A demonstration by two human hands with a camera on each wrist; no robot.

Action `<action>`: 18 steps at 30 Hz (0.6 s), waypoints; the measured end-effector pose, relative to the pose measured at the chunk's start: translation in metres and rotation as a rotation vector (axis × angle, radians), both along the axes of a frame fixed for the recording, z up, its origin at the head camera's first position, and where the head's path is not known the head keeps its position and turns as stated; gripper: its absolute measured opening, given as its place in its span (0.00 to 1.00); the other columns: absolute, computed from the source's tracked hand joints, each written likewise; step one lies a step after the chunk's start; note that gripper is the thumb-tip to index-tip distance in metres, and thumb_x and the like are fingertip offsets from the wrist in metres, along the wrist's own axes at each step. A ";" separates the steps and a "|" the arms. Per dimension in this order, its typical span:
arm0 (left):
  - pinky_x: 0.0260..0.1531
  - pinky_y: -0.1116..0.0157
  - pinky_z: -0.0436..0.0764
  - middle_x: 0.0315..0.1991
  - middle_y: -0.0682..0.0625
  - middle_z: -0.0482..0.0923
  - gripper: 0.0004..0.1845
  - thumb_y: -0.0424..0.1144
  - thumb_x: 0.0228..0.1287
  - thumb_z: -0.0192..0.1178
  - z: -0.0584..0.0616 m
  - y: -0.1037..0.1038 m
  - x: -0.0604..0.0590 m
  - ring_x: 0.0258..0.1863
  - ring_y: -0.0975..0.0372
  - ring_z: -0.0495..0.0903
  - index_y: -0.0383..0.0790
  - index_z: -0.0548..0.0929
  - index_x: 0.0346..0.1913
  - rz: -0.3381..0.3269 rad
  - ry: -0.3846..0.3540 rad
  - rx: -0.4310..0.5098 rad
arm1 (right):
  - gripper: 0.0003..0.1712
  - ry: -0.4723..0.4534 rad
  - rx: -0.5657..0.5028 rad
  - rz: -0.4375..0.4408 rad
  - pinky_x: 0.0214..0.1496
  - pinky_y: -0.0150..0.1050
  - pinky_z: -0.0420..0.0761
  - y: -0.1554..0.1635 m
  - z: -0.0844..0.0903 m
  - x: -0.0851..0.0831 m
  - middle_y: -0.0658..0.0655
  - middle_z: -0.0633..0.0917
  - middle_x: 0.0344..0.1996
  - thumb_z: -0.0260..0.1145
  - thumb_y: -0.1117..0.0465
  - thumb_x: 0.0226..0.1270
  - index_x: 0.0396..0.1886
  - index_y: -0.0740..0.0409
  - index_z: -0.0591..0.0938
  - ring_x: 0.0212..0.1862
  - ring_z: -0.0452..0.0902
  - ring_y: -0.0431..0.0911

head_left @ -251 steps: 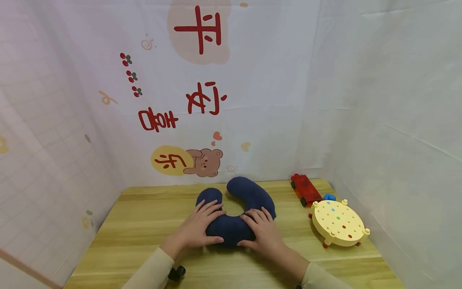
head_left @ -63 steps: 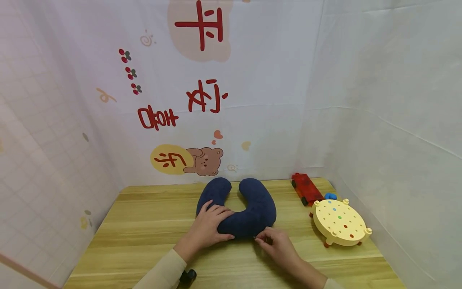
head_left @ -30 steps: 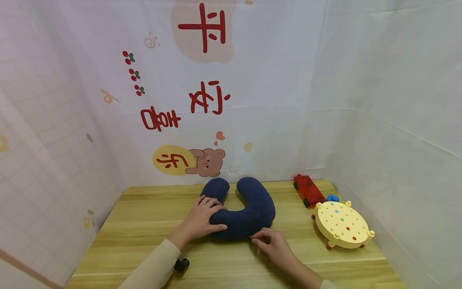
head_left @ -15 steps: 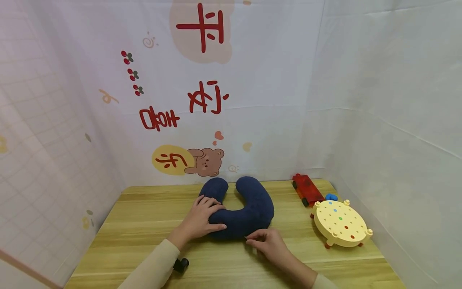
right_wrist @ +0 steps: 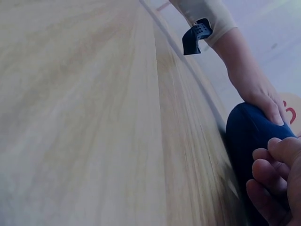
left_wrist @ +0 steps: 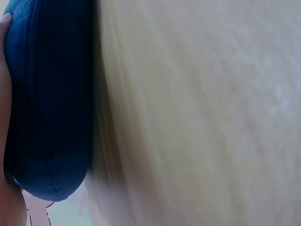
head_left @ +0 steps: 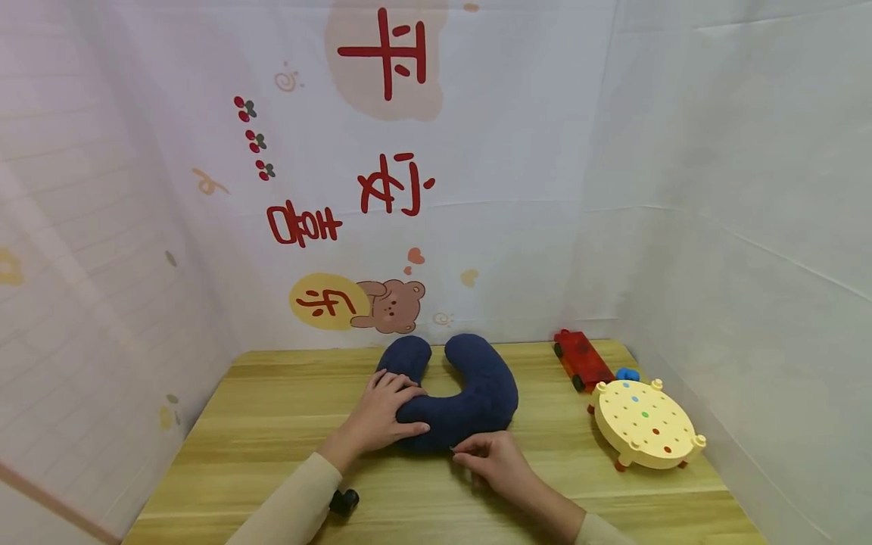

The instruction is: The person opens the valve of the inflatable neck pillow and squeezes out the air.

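The left hand point(head_left: 377, 421) lies flat on the navy neck pillow point(head_left: 470, 393) — fingers straight, pressing its left arm — while the right hand point(head_left: 492, 460) pinches the pillow's near edge, mid-table point(head_left: 259, 424), a yellow peg board point(head_left: 643, 424) to the right.

From my feed the neck pillow point(head_left: 470, 401) reads as soft, matt, navy cloth with a fine nap. The counter point(head_left: 272, 424) is pale wood, smooth with visible grain. The round peg board point(head_left: 643, 422) and red toy car point(head_left: 582, 358) look like glossy plastic.
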State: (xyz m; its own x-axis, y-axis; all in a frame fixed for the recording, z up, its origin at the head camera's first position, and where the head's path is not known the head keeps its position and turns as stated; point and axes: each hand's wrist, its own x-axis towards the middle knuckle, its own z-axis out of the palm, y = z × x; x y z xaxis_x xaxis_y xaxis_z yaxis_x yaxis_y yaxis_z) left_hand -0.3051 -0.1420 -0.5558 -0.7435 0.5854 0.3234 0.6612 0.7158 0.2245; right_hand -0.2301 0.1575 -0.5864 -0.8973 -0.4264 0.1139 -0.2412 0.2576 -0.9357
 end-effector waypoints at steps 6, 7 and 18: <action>0.79 0.33 0.60 0.60 0.53 0.82 0.36 0.78 0.70 0.61 -0.002 0.003 0.005 0.66 0.50 0.76 0.55 0.88 0.65 0.045 0.032 0.004 | 0.06 -0.017 -0.020 -0.003 0.22 0.32 0.80 -0.002 0.003 0.002 0.60 0.91 0.28 0.77 0.63 0.76 0.45 0.60 0.95 0.18 0.80 0.46; 0.78 0.33 0.60 0.59 0.53 0.82 0.37 0.78 0.70 0.61 -0.003 0.004 0.006 0.66 0.50 0.77 0.55 0.89 0.64 0.054 0.039 0.006 | 0.05 -0.012 -0.021 -0.002 0.22 0.32 0.80 -0.003 0.002 0.002 0.59 0.91 0.29 0.76 0.63 0.76 0.45 0.60 0.95 0.18 0.80 0.45; 0.78 0.31 0.60 0.56 0.54 0.81 0.36 0.77 0.68 0.64 0.000 0.016 0.021 0.63 0.51 0.77 0.54 0.89 0.64 0.168 0.049 0.017 | 0.07 0.008 -0.013 0.000 0.24 0.33 0.82 -0.010 0.001 0.003 0.57 0.91 0.31 0.75 0.60 0.78 0.46 0.59 0.94 0.21 0.83 0.46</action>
